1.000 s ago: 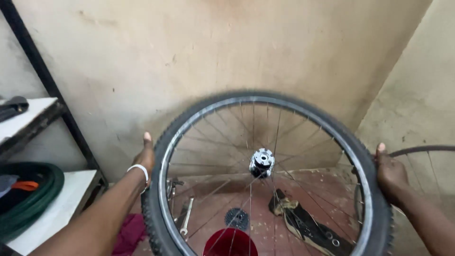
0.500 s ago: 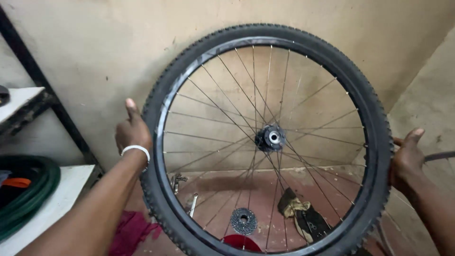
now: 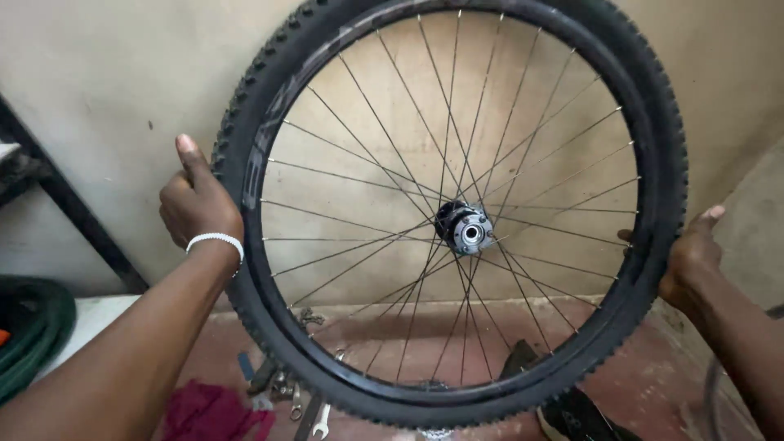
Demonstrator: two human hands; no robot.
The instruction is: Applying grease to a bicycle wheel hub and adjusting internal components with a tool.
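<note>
Between left hand point(image 3: 198, 204) and right hand point(image 3: 688, 260), each grip clamped on its tyre, 1 bicycle wheel point(image 3: 451, 208).

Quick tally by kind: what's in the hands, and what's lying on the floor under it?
Bicycle wheel, held up by left hand and right hand: 1
Spanner on floor: 1
Red cloth: 1
Dark shoe: 1
Green hose coil: 1
Total: 5

The wheel point(image 3: 457, 212) top runs off frame — the green hose point(image 3: 33, 335) too, at left.
</note>
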